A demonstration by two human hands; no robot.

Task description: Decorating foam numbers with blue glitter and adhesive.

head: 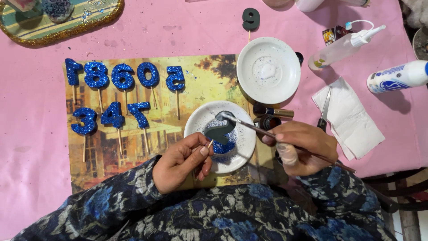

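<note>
8 glittered blue digits [117,76] on sticks lie in 2 rows on a picture mat [196,80], 5 above and 3 below, all fully coated, so most of the set looks done. A 9th piece, a dark digit [219,132], is in hand over the near plate [196,120]; it is bare grey-green, with no glitter showing on its face. Another dark digit [250,18] on a stick lies well apart on the pink cloth [178,31], also uncoated. By my judgement 2 pieces remain, and the one in hand is at the glue stage.

The left hand [180,163] pinches the thin stick [210,144] of the dark digit between thumb and fingertips, closed tight on it, holding the piece tilted above a heap of blue glitter [224,147] in the plate. The right hand [298,147] is curled around a brush [263,130], whose tip touches the top of the digit.

The far plate [268,70] holds a white glue puddle with blue specks. A squeeze bottle [343,44], a white tube [397,76], scissors [324,111] on a tissue [352,120] and small jars [268,117] sit to the right
</note>
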